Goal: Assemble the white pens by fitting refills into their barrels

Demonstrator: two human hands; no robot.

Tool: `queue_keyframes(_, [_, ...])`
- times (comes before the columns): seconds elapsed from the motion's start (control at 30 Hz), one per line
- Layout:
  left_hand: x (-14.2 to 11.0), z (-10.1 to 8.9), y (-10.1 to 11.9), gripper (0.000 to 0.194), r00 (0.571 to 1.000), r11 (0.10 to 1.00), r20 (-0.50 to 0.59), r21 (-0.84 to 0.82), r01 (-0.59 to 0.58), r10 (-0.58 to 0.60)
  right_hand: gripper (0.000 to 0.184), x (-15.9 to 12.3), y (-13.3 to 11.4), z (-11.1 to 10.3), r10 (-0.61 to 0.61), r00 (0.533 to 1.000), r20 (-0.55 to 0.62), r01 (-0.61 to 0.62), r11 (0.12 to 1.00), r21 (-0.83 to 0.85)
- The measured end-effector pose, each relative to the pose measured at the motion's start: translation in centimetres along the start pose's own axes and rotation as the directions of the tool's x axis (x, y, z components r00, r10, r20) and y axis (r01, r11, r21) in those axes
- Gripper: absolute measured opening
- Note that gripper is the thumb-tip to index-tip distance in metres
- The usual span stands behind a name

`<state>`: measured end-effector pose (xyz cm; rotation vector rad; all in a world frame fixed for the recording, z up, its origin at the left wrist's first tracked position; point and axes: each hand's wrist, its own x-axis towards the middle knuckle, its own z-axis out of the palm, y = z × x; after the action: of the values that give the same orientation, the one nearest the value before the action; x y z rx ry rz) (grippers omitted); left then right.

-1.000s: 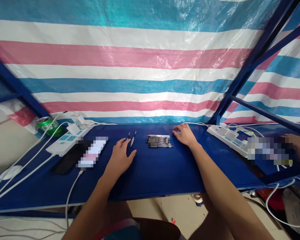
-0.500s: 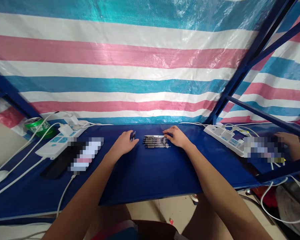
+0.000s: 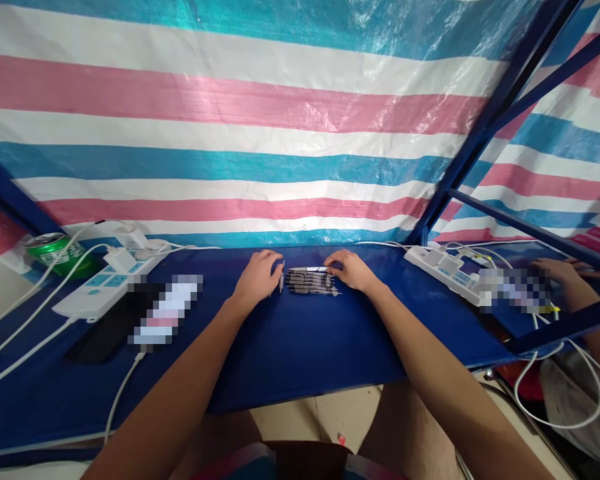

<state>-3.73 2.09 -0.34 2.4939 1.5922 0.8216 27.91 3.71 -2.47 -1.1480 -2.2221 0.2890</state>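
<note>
Several dark pens with clear and grey parts lie side by side in a row [image 3: 311, 283] on the blue table. My left hand [image 3: 259, 277] is just left of the row, closed around a single pen [image 3: 281, 279] that points roughly away from me, across the direction of the others. Part of that pen is hidden by my fingers. At the far right corner of the row, my right hand [image 3: 351, 270] is closed, with thumb and fingertips at the end of the farthest pen [image 3: 307, 269].
Left of my arm lie a lit phone [image 3: 167, 310], a dark flat object [image 3: 113, 327], a white power strip [image 3: 105, 287] and a green can [image 3: 63, 255]. At right are another power strip [image 3: 445, 272], cables and another person's hand [image 3: 555, 272] behind a blue frame bar [image 3: 535, 230].
My left hand has moved right with its pen, closer to the row, and the pen has turned slightly. My right hand has stayed at the row's right end. The view has shifted a little.
</note>
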Motion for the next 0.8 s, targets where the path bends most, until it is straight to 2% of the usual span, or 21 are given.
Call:
queue_keyframes(0.07, [-0.4,0.2,0.2,0.037,0.993,0.992,-0.024,-0.042,-0.118,0.118,0.017,0.0,-0.1,0.1,0.014,0.999,-0.041,-0.013,1.0,0.015])
queue_keyframes(0.1, [-0.6,0.3,0.3,0.038,0.991,0.99,-0.033,-0.045,-0.133,0.132,0.016,-0.1,-0.1,0.2,0.023,0.998,-0.065,-0.021,0.999,0.033])
queue_keyframes(0.23, [-1.1,0.6,0.1,0.04,0.999,1.0,-0.039,0.003,-0.03,0.03,0.01,-0.1,-0.2,0.4,0.08,0.981,-0.176,-0.051,0.985,0.166])
queue_keyframes(0.33, [-1.2,0.4,-0.2,0.042,0.999,1.0,-0.05,0.008,0.01,-0.009,0.014,0.0,-0.5,0.6,0.187,0.955,-0.232,-0.105,0.94,0.325])
queue_keyframes(0.43, [-1.2,-0.1,0.2,0.047,0.996,0.998,-0.076,-0.024,-0.053,0.051,0.027,0.1,-1.5,0.5,0.274,0.946,-0.17,-0.135,0.816,0.562])
queue_keyframes(0.53, [-1.2,-0.5,1.1,0.048,0.986,0.983,-0.066,-0.087,-0.161,0.155,0.037,0.1,-2.9,0.3,0.26,0.961,-0.089,-0.113,0.671,0.733])
queue_keyframes(0.67, [-1.3,-0.1,1.6,0.045,0.973,0.962,-0.027,-0.15,-0.23,0.228,0.046,0.1,-4.8,0.3,0.264,0.964,-0.018,-0.145,0.585,0.798])
queue_keyframes(0.8, [-1.4,0.7,1.2,0.045,0.96,0.953,-0.031,-0.119,-0.28,0.278,0.049,0.0,-5.5,0.5,0.251,0.961,0.113,-0.237,0.545,0.804])
